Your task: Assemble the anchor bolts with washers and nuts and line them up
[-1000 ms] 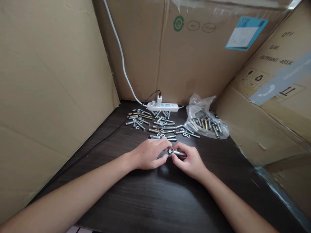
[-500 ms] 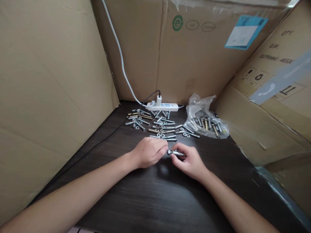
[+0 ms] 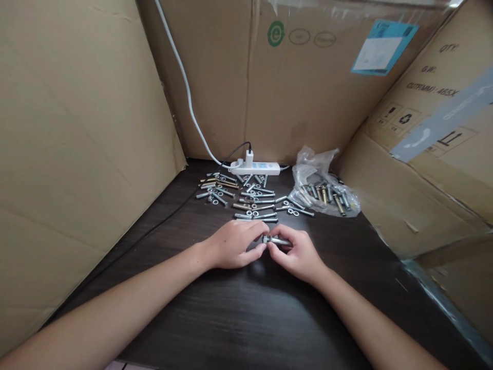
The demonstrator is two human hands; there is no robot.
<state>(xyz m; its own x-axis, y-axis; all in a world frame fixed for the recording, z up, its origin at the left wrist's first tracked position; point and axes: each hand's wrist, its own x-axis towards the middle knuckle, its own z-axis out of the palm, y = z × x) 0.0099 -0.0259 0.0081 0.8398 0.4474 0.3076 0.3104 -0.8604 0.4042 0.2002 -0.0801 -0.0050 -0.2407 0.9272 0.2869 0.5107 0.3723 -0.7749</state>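
An expansion bolt (image 3: 279, 240), silvery with a sleeve, lies level between the thumb and fingers of my right hand (image 3: 298, 252). The hex nut (image 3: 265, 239) sits on its left end. My left hand (image 3: 234, 244) has its thumb below and its fingertips above that nut, closed round it. Just beyond my hands lie loose bolts and sleeves (image 3: 265, 201) in rough rows, with washers and nuts (image 3: 291, 211) among them.
A clear plastic bag (image 3: 314, 167) with several anchor bolts stands at the back right. Behind the loose parts is a white power strip (image 3: 269, 168) with a plug. A black cable (image 3: 154, 228) crosses the dark table (image 3: 231, 318) on the left. Cardboard boxes (image 3: 215, 77) wall three sides.
My left thumb and fingers have opened apart and come round the nut end of the bolt. The right hand keeps its hold. The view has shifted slightly.
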